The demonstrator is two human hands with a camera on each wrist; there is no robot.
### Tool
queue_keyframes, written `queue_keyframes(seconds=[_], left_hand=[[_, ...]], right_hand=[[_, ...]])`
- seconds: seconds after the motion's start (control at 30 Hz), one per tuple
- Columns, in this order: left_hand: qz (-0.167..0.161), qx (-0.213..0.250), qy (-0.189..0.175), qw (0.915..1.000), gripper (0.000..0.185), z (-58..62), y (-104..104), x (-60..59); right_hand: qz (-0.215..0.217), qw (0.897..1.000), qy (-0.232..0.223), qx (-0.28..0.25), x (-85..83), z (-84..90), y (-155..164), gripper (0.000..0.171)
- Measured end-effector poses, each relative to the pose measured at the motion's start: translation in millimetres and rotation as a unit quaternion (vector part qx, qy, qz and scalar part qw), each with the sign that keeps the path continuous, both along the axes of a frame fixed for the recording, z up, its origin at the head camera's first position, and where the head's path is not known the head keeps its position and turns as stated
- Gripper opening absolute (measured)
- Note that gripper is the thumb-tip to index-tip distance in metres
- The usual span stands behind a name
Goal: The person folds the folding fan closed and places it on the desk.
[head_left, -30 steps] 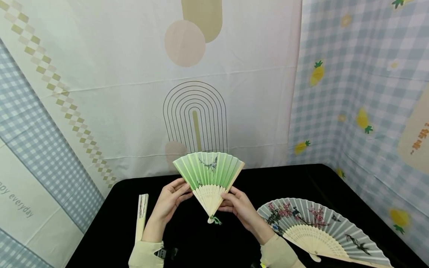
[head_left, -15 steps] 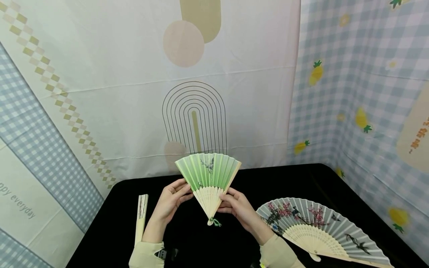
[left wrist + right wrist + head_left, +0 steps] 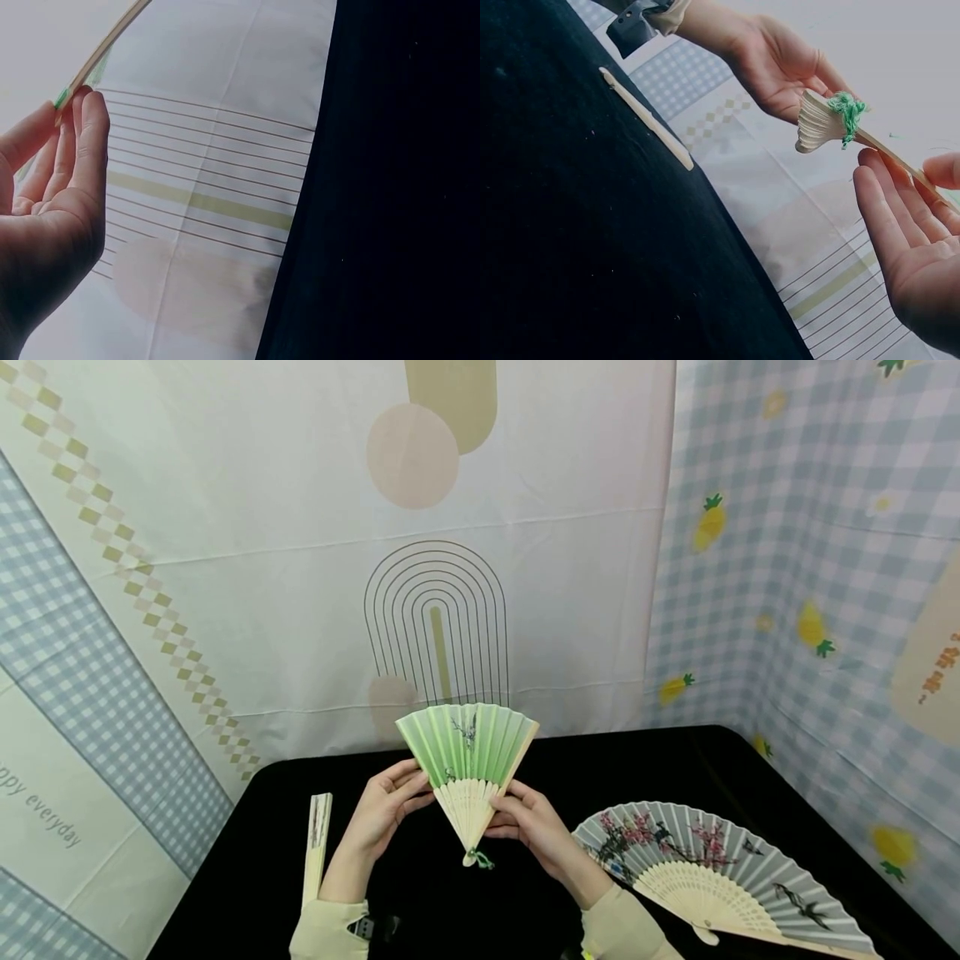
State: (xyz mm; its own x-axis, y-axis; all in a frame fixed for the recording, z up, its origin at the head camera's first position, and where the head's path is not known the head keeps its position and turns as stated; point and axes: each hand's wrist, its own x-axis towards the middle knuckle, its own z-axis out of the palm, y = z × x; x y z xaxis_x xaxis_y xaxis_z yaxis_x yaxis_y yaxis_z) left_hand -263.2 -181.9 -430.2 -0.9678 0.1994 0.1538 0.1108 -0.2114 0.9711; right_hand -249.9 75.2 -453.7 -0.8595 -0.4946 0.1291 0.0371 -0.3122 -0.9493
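A green paper fan (image 3: 467,750) with pale bamboo ribs is held upright and partly spread above the black table (image 3: 645,760). My left hand (image 3: 386,806) pinches its left guard stick, which the left wrist view shows as a thin stick (image 3: 101,52) at the fingertips of that hand (image 3: 64,172). My right hand (image 3: 528,818) pinches the right guard stick between thumb and fingers. In the right wrist view the right hand (image 3: 907,225) is beside the fan's pivot and green tassel (image 3: 846,112), with the left hand (image 3: 776,64) behind them.
A grey fan (image 3: 712,864) painted with blossoms and birds lies fully spread on the table at the right. A folded fan (image 3: 317,843) lies near the left edge, also seen as the folded fan (image 3: 645,120). Printed cloth walls close in the back and both sides.
The green fan has narrowed a little, its two guard sticks drawn slightly closer together. Both hands keep their hold in nearly the same place.
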Motion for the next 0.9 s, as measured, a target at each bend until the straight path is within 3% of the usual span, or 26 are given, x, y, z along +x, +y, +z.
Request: queue_keyframes(seconds=[0.33, 0.9], left_hand=[[0.002, -0.007, 0.000, 1.0000, 0.041, -3.2, 2.1, -1.3], [-0.009, 0.001, -0.014, 0.9999, 0.043, -4.0, 2.9, -1.2]], right_hand=[[-0.021, 0.999, -0.003, 0.030, 1.1, -0.4, -3.3, 0.053], [-0.003, 0.999, 0.001, 0.039, 3.4, -0.8, -4.7, 0.053]])
